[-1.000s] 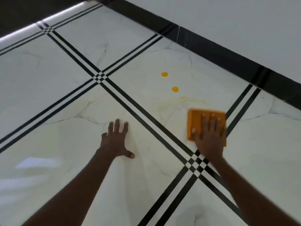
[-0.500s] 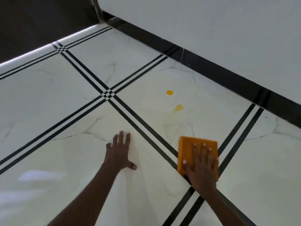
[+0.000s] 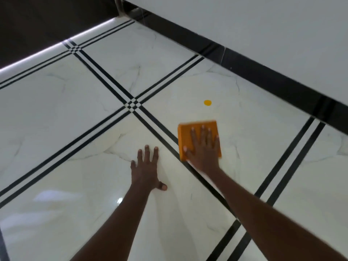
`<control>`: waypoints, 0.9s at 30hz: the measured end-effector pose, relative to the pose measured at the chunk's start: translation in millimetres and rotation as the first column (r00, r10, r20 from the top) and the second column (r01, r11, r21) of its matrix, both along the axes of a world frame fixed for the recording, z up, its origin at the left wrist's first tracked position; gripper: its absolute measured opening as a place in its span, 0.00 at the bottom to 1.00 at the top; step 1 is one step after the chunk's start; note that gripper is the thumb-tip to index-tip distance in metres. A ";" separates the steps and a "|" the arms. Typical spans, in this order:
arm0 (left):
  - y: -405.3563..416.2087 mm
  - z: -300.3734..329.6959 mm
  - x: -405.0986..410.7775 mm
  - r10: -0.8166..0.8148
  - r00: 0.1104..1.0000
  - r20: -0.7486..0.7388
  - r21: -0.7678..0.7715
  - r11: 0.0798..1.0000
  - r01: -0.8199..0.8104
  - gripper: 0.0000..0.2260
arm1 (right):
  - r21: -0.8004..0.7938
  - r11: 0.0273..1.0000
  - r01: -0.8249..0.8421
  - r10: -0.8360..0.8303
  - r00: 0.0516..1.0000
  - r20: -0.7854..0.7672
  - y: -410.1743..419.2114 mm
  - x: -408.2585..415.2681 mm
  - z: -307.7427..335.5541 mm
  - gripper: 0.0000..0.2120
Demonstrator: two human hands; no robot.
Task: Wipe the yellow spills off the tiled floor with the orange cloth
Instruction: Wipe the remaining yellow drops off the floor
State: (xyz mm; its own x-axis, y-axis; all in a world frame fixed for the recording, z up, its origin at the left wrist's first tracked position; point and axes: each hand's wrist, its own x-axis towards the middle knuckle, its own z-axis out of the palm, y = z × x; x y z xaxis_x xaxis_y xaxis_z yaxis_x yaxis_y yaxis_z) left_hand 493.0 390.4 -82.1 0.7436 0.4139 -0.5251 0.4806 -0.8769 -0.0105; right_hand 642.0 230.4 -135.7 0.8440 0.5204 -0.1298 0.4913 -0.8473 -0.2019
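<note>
Now the right hand (image 3: 204,149) presses flat, fingers spread, on the orange cloth (image 3: 185,137), just short of the one visible yellow spill (image 3: 207,102); the left hand (image 3: 146,170) rests splayed on the tiled floor (image 3: 75,147), grasping nothing. Best to push forward with even pressure; lift the residue, don't smear it.

A black skirting band (image 3: 267,76) runs along the foot of a pale wall (image 3: 263,25) at upper right.

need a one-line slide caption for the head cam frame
Right hand presses a square orange cloth flat on glossy white tiled floor, one round yellow spill ahead; left hand braces.
</note>
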 end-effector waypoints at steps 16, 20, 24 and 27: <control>-2.1 -6.0 3.4 0.018 1.000 0.009 0.022 1.000 -0.018 0.65 | 0.009 0.995 0.102 -0.102 0.995 -0.006 48.8 134.5 -1.5 0.40; -2.7 -4.3 5.0 0.027 1.000 0.003 0.010 1.000 -0.027 0.64 | -0.001 0.991 -0.131 0.131 0.991 0.040 44.8 42.5 -2.9 0.37; -2.6 -1.7 3.4 0.022 1.000 0.018 0.032 0.999 -0.023 0.65 | -0.047 0.992 -0.116 0.116 0.993 0.011 -62.6 4.2 3.2 0.36; -5.1 -2.0 3.0 0.024 1.000 0.002 0.031 0.999 -0.024 0.66 | -0.108 0.994 0.018 -0.021 0.999 -0.030 -98.0 45.3 3.0 0.39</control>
